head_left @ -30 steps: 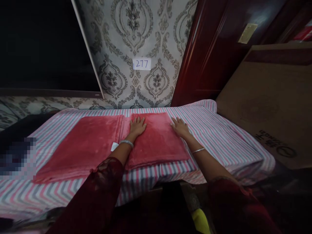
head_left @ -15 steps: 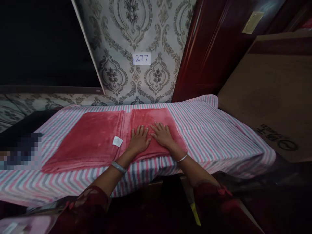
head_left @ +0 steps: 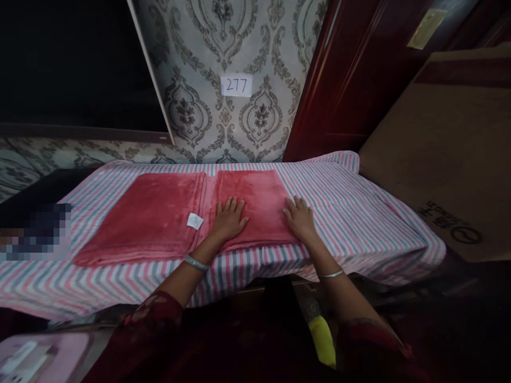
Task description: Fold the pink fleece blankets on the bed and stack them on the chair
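Observation:
A folded red plush blanket [head_left: 147, 213] lies on the striped tablecloth [head_left: 351, 213], its larger thick part on the left and a smaller flap on the right, with a groove between them. A white label [head_left: 195, 221] shows near that groove. My left hand [head_left: 229, 219] rests flat on the left side of the right part, fingers spread. My right hand [head_left: 301, 219] lies at the right edge of the same part, palm down with fingers apart. Neither hand grips the cloth.
A large cardboard box [head_left: 447, 159] stands at the right beside a dark red door [head_left: 343, 80]. The television [head_left: 75, 69] is at the back left. On the patterned wall hangs a paper marked 277 [head_left: 236, 85]. A pink stool [head_left: 72, 351] sits at the lower left.
My right hand has slid right across the blanket to its right edge. My left hand stays about where it was on the blanket. The view has tilted slightly.

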The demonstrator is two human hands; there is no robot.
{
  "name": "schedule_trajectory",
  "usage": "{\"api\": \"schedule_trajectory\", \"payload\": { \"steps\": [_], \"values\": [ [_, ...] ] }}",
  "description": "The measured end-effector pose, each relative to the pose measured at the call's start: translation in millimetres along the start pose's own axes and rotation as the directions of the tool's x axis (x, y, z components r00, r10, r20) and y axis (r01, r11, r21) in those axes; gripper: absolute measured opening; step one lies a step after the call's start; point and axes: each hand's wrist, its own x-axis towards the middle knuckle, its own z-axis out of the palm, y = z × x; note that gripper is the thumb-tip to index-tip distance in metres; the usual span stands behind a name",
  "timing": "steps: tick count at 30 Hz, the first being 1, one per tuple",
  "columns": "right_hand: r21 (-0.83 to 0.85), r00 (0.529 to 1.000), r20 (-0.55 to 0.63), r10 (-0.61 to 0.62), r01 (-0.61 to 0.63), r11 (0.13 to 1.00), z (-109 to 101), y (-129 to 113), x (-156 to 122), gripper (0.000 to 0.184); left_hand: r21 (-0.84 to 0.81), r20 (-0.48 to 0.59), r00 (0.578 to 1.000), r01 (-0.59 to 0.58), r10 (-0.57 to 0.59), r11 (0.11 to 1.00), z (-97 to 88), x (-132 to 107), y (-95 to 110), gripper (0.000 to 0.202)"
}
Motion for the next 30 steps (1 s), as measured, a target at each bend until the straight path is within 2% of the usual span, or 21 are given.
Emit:
{"api": "schedule_trajectory", "payload": {
  "steps": [3, 6, 10, 15, 20, 23, 25, 27, 29, 30],
  "values": [
    [-0.003, 0.977, -0.047, -0.206, 0.206, 0.979, 0.9, -30.6, -17.7, 0.053, -0.055, -0.025, 0.999, -0.047, 0.046, 0.997, -13.4, -13.6, 6.5, 0.064],
    [-0.005, 0.953, -0.006, -0.303, 0.303, 0.953, 9.2, -51.0, -32.9, 0.053, -0.040, -0.038, 0.993, -0.113, 0.111, 0.993, -15.3, -35.6, 15.8, 0.063],
    [-0.027, 0.945, 0.062, -0.321, 0.323, 0.946, 22.2, -55.6, -42.5, 0.053, -0.001, -0.008, 0.997, -0.079, 0.079, 0.997, -0.3, -58.5, 22.8, 0.065],
    [-0.059, 0.947, 0.064, -0.316, 0.320, 0.946, 25.8, -53.3, -43.4, 0.053, -0.019, -0.037, 0.996, -0.079, 0.078, 0.997, 9.9, -63.0, 21.2, 0.066],
    [-0.073, 0.947, 0.050, -0.317, 0.320, 0.945, 27.0, -55.0, -43.9, 0.053, -0.130, -0.146, 0.981, -0.143, 0.124, 0.981, 8.2, -68.4, 15.4, 0.052],
    [-0.067, 0.948, 0.045, -0.314, 0.316, 0.946, 30.0, -54.0, -44.1, 0.053, -0.266, -0.207, 0.966, -0.207, 0.153, 0.941, -3.5, -78.1, 2.1, 0.039],
    [-0.062, 0.950, 0.046, -0.309, 0.311, 0.948, 31.8, -52.8, -43.9, 0.053, -0.282, -0.268, 0.961, -0.140, 0.062, 0.949, -15.9, -84.8, -13.5, 0.040],
    [-0.058, 0.950, 0.041, -0.310, 0.312, 0.948, 33.1, -51.7, -43.5, 0.053, -0.214, -0.299, 0.946, 0.062, -0.125, 0.975, -27.6, -89.7, -32.2, 0.045],
    [-0.053, 0.949, 0.032, -0.315, 0.316, 0.947, 34.1, -51.3, -43.2, 0.054, -0.121, -0.261, 0.915, 0.285, -0.307, 0.951, -33.9, -92.1, -49.4, 0.057],
    [-0.051, 0.948, 0.028, -0.316, 0.317, 0.947, 34.6, -51.3, -43.1, 0.053, -0.080, -0.213, 0.907, 0.355, -0.364, 0.931, -34.3, -92.4, -56.0, 0.064]
  ]
}}
